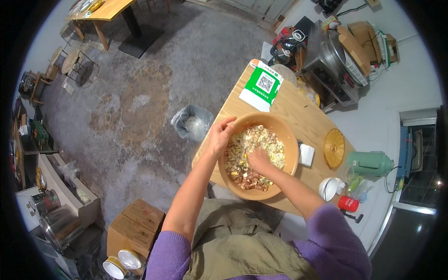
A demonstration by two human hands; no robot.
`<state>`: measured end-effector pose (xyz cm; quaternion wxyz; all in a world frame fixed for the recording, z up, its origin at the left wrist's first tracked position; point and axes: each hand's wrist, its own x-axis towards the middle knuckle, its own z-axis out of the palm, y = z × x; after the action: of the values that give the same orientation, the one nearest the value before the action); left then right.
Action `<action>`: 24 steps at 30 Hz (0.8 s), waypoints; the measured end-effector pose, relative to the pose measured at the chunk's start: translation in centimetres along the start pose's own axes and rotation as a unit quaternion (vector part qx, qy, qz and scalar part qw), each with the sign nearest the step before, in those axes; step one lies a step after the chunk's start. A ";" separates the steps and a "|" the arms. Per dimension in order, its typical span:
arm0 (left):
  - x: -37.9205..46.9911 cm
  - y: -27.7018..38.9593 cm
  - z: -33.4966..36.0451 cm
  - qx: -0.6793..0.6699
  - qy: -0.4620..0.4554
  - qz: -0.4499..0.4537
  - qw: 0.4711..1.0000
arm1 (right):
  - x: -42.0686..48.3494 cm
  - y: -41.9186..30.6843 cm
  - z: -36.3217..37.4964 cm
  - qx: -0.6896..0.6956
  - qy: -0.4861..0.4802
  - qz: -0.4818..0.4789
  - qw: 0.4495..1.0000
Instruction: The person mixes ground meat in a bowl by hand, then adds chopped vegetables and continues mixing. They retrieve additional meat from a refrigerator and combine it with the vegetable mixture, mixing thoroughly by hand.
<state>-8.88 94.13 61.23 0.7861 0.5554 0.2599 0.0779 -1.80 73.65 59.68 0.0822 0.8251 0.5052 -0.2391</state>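
A large tan plastic basin (293, 148) stands on a wooden table (297, 101) in front of me. Inside it lies a chopped filling (259, 134), pale bits over most of it and pinkish minced meat towards my side. My left hand (220, 134) holds the basin's left rim, thumb along the edge. Down in the filling is my right hand (259, 161); its fingers are buried, so their pose is hidden.
A card with a printed code (265, 84) lies beyond the basin. To the right are a white box (306, 155), an amber plate (334, 148), a green thermos (369, 163) and a white bowl (328, 189). A lined bin (192, 122) stands left; a cardboard box (133, 227) sits lower left.
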 end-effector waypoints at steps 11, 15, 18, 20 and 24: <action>-8.4 -1.8 0.3 -0.058 0.095 0.008 0.994 | -3.9 0.8 -6.0 0.214 0.057 0.072 0.972; -6.8 -2.8 0.5 -0.118 0.093 0.001 0.989 | -1.8 2.0 -7.7 0.216 0.223 0.141 0.940; -4.8 -2.2 0.5 -0.124 0.079 -0.006 0.989 | 4.3 1.4 -8.8 0.348 0.069 0.173 0.919; -3.4 -1.5 0.7 -0.119 0.067 -0.010 0.991 | 6.2 -0.8 -9.0 0.419 -0.056 0.089 0.902; -1.0 -0.3 0.7 -0.097 0.059 0.028 0.993 | 3.1 -5.4 -8.4 0.090 -0.006 0.005 0.996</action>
<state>-9.47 93.05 61.46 0.8174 0.4776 0.2812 0.1571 -2.76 81.85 66.08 0.0115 0.8302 0.4771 -0.2882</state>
